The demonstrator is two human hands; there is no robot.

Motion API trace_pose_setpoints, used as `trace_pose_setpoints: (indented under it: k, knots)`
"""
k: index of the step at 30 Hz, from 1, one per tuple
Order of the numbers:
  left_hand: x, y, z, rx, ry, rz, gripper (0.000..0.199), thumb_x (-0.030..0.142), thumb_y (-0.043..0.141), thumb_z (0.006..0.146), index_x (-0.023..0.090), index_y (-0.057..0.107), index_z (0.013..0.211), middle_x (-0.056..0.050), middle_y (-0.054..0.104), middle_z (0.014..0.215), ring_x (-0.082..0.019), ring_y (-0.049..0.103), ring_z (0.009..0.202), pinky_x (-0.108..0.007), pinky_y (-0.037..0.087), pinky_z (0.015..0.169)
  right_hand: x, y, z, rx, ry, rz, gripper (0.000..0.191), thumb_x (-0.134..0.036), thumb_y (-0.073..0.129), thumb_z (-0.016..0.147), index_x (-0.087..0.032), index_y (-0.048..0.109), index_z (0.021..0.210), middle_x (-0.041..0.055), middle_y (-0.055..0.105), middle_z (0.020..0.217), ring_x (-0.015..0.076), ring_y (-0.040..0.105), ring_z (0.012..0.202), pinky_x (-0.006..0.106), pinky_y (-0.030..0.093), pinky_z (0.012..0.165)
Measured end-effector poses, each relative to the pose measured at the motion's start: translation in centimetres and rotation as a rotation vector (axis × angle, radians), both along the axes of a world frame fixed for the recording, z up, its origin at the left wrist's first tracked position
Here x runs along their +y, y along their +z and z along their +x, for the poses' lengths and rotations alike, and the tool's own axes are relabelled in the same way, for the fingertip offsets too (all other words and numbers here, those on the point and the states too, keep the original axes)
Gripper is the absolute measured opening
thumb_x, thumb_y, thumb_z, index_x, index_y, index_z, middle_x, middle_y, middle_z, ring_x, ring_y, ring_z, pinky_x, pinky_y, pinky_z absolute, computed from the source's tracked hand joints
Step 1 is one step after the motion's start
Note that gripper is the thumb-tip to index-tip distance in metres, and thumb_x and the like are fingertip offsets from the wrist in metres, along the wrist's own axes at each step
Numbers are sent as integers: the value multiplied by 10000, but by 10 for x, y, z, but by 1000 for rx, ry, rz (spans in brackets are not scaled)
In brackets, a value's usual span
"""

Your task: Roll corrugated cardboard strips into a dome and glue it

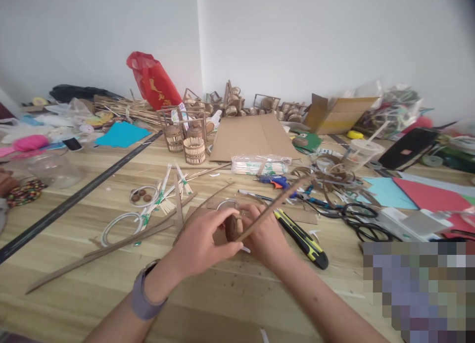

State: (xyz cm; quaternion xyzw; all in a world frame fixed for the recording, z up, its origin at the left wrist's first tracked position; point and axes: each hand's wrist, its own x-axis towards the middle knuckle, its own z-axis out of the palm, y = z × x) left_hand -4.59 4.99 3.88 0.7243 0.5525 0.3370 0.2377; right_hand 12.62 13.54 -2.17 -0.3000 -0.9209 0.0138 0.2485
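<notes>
The brown disc (233, 228) is between the two hands, and it is tipped up on its side. The left hand (208, 236) pinches the disc with its thumb and fingers. The right hand (262, 234) is bent in close behind the disc, but I cannot tell if it grips, as part of it is hidden. A long brown strip (276, 204) sticks up and out to the right from the disc. Right of the disc, a green and black cutter (302, 239) lies on the table (208, 308). Behind the disc and to the right are a pen (256, 195) and a blue glue gun (273, 181). Left of the disc is a white ring (130, 197) with brown balls (147, 198) inside. Far behind the disc are a big card (254, 135), small baskets (195, 151) and, off to the left, a red bag (158, 83)
</notes>
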Motion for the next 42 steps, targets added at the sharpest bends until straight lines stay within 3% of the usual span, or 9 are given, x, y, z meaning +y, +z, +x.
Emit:
trace_pose_setpoints:
  k: [6, 10, 15, 17, 20, 28, 32, 37, 42]
  knots:
    - [3, -21, -6, 149, -148, 96, 415, 294, 767, 637, 198, 656, 1025, -99, 600, 1253, -328, 492, 1182, -481, 397, 1012, 10, -8, -7, 9, -40, 35, 79, -239, 660, 808, -266, 719, 852, 87, 659, 1182, 318, 508, 1153, 485, 351, 949]
    - [2, -27, -1, 257, -222, 41, 430, 302, 800, 602, 171, 681, 994, -105, 627, 1144, -308, 548, 1064, -453, 457, 951, 0, 2, 17, 109, -5, 79, 153, -214, 577, 863, -288, 708, 838, 78, 607, 1250, 306, 479, 1192, 492, 356, 954]
    - [-2, -33, 10, 226, -280, 113, 479, 288, 824, 588, 121, 677, 1012, -98, 639, 988, -261, 592, 925, -367, 509, 846, -6, 5, 43, 313, 53, -29, 308, -254, 575, 891, -270, 571, 1198, 110, 603, 1258, 286, 516, 1209, 470, 418, 981]
    - [-3, -36, 13, 234, -284, 135, 479, 288, 829, 584, 124, 678, 1008, -103, 642, 999, -264, 593, 927, -367, 509, 841, -5, 4, 47, 351, 35, -112, 384, -276, 602, 880, -260, 515, 1253, 101, 649, 1189, 275, 571, 1151, 444, 461, 945]
    - [-3, -38, 15, 238, -286, 136, 480, 289, 834, 579, 126, 677, 1003, -107, 648, 1012, -264, 598, 924, -363, 515, 829, -5, 4, 49, 383, -1, -139, 309, -237, 583, 883, -264, 537, 1187, 72, 696, 1088, 252, 637, 1028, 412, 494, 871]
    - [-1, -41, 12, 255, -180, 168, 458, 259, 801, 604, 120, 661, 1017, -120, 646, 1035, -272, 601, 920, -393, 525, 824, 0, -1, 49, 358, -30, 57, 322, -150, 552, 841, -275, 550, 1138, -6, 703, 750, 201, 667, 703, 357, 481, 694]
    - [0, -41, 11, 277, -135, 189, 451, 256, 774, 625, 118, 652, 1037, -134, 637, 1076, -281, 599, 952, -413, 519, 856, 5, -7, 47, 383, -53, 89, 275, -160, 545, 835, -278, 582, 1081, 5, 705, 762, 208, 663, 713, 362, 483, 686]
    - [0, -43, 11, 311, -122, 166, 415, 248, 750, 634, 124, 653, 1019, -128, 636, 1071, -279, 596, 946, -421, 521, 852, 6, -11, 45, 421, -149, 117, 292, -197, 515, 852, -218, 600, 1130, 101, 670, 979, 247, 635, 897, 372, 505, 719]
    - [1, -42, 13, 321, -129, 129, 400, 280, 739, 643, 149, 654, 1011, -118, 637, 1076, -286, 595, 956, -426, 522, 860, -6, -12, 40, 321, -162, 249, 310, -162, 551, 868, -310, 684, 1106, 41, 666, 842, 199, 586, 727, 355, 422, 704]
